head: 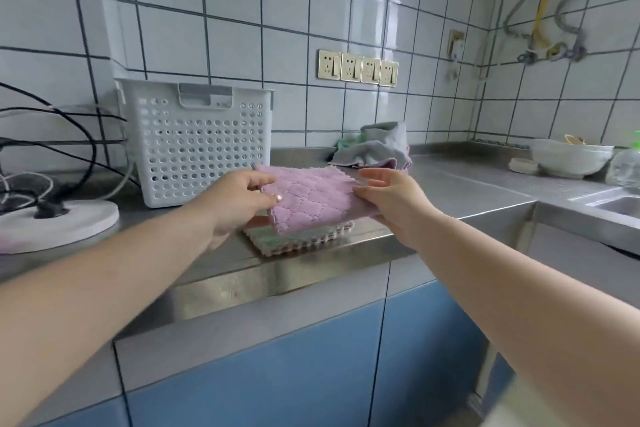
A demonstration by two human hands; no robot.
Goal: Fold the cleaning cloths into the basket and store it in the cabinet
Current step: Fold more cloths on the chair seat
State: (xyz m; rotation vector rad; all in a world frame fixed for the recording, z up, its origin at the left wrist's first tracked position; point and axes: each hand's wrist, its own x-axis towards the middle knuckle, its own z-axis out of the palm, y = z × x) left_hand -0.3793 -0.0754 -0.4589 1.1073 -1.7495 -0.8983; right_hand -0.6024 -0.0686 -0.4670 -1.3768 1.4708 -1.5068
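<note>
1. Current state: the left hand (239,199) pinches the left edge of the folded purple cloth (308,198), thumb on top. The right hand (388,201) holds the right edge, with the upper fingers extended and relaxed above it.
2. Position: the cloth is held just above a small stack of folded cloths (304,236) lying near the front edge of the tabletop (467,191).
3. Alignment: the operator should square the cloth's edges over the stack before lowering it, keeping the fold closed with both hands.
4. Release: both edges should be let go together so that the fold does not spring open.
5. Remaining work: a heap of unfolded cloths (377,147) sits further back, and the white basket (197,142) stands upright to the left, apparently not yet loaded.
6. Caution: the stack lies close to the tabletop's edge and could slide off if nudged.
</note>
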